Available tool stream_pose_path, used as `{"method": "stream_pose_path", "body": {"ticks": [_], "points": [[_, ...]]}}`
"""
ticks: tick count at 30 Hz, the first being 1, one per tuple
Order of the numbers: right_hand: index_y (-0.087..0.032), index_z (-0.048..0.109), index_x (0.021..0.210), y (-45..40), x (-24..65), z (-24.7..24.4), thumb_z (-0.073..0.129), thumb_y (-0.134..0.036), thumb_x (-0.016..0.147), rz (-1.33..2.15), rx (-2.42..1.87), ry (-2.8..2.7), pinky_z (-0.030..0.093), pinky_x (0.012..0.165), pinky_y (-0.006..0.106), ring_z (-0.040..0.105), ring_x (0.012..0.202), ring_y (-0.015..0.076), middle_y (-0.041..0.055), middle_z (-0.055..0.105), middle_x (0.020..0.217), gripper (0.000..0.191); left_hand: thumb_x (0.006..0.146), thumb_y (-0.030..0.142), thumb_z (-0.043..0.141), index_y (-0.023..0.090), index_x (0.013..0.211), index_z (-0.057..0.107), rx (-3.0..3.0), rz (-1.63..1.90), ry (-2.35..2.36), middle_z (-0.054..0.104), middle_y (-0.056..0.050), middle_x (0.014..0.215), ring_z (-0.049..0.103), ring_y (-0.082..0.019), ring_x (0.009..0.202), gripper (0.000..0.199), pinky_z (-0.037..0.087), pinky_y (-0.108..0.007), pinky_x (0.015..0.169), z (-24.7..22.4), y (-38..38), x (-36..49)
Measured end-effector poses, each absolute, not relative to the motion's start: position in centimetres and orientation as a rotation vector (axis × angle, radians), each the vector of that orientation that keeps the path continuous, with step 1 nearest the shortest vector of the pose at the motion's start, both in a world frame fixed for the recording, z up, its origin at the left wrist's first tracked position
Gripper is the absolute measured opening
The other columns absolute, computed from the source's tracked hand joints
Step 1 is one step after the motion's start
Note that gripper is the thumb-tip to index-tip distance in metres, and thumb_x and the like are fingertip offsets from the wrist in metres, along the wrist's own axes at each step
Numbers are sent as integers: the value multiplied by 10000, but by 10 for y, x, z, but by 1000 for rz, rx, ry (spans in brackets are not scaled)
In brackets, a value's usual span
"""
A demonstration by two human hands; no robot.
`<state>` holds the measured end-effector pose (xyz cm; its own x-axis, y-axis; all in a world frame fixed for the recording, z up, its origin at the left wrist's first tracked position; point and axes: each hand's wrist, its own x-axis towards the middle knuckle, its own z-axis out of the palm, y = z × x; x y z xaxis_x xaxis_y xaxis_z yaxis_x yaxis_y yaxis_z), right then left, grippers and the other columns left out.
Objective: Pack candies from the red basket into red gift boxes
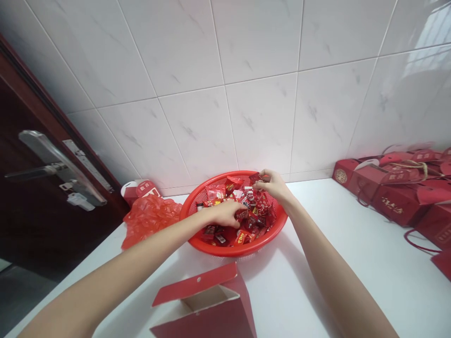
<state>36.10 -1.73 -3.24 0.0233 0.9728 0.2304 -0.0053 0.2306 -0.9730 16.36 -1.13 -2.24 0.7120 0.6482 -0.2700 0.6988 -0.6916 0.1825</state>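
Both my hands reach into a red plastic basket (197, 245) full of wrapped candies (249, 196). Over the middle of the pile, my left hand (225, 213) has its fingers closed round a dark red wrapped candy (242, 214). At the basket's far right rim, my right hand (274, 186) pinches another dark red candy (256, 178). In front of the basket stands a red paper box (211, 314) with its top flaps apart, so part of its inside shows.
A crumpled red plastic bag (150, 218) lies left of the basket, with a small red and white box (139, 190) behind it. Several red gift boxes (394, 202) with cord handles line the right side. A tiled wall (260, 117) backs the white table (306, 281); a dark door (31, 211) is at left.
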Motion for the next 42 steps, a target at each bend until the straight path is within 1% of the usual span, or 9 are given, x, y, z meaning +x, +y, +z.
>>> {"method": "stream_pose_path", "body": {"ticks": [4, 7, 16, 20, 28, 32, 38, 40, 42], "points": [[-224, 481, 746, -17, 362, -32, 659, -191, 586, 1027, -1026, -1310, 423, 547, 257, 541, 553, 134, -48, 598, 578, 241, 670, 365, 788, 217, 1165, 681, 2345, 100, 1099, 703, -40, 1186, 622, -293, 1140, 527, 481, -314, 949, -20, 3, 161], [-224, 488, 753, -17, 362, -33, 671, -197, 584, 1025, -1034, -1307, 422, 559, 258, 557, 582, 142, -43, 612, 603, 251, 650, 443, 822, 216, 1247, 647, 2113, 230, 1135, 693, -73, 1251, 595, -312, 1208, 663, 473, -340, 992, -20, 8, 160], [-200, 546, 783, -18, 360, -30, 675, -238, 572, 1007, -1044, -1313, 446, 674, 299, 607, 671, 162, -14, 658, 684, 250, 591, 354, 857, 160, 1063, 706, 1630, 524, 935, 765, -71, 982, 688, -271, 978, 532, 522, -399, 916, -12, 22, 176], [-193, 556, 747, -16, 361, -31, 677, -240, 571, 996, -1045, -1326, 441, 673, 297, 584, 652, 147, -20, 642, 679, 218, 578, 327, 848, 160, 997, 718, 1555, 541, 904, 767, -75, 974, 689, -271, 975, 470, 516, -402, 917, -15, 30, 173], [-187, 583, 797, -14, 362, -34, 706, -216, 612, 993, -1109, -1359, 465, 679, 304, 616, 701, 167, 0, 673, 740, 224, 637, 290, 762, 162, 982, 720, 1742, 613, 876, 751, -66, 1024, 656, -267, 1076, 370, 466, -424, 1029, -22, 36, 164], [-190, 580, 793, -15, 362, -34, 688, -199, 637, 1006, -1108, -1370, 470, 661, 302, 610, 674, 159, -2, 669, 731, 190, 688, 201, 652, 169, 982, 695, 2047, 624, 1005, 734, -49, 1054, 658, -244, 1049, 299, 497, -381, 987, -25, 36, 162], [-187, 594, 812, -16, 361, -34, 694, -195, 620, 988, -1092, -1388, 473, 694, 309, 618, 710, 166, 2, 672, 755, 216, 652, 50, 546, 166, 1128, 642, 2657, 617, 1104, 679, -100, 1223, 621, -267, 1145, 499, 484, -413, 1008, -19, 30, 161], [-191, 585, 793, -15, 361, -35, 683, -192, 620, 980, -1081, -1392, 465, 680, 300, 611, 693, 161, -6, 662, 725, 199, 669, 42, 528, 168, 1044, 666, 2751, 661, 1039, 707, -82, 1135, 644, -240, 1076, 419, 494, -375, 974, -13, 20, 167], [-196, 568, 778, -13, 362, -35, 677, -193, 617, 974, -1075, -1384, 454, 654, 288, 595, 665, 153, -15, 649, 694, 195, 681, 43, 518, 177, 835, 677, 2799, 478, 911, 723, -34, 888, 669, -189, 859, 259, 519, -292, 821, -7, 2, 175]]}}
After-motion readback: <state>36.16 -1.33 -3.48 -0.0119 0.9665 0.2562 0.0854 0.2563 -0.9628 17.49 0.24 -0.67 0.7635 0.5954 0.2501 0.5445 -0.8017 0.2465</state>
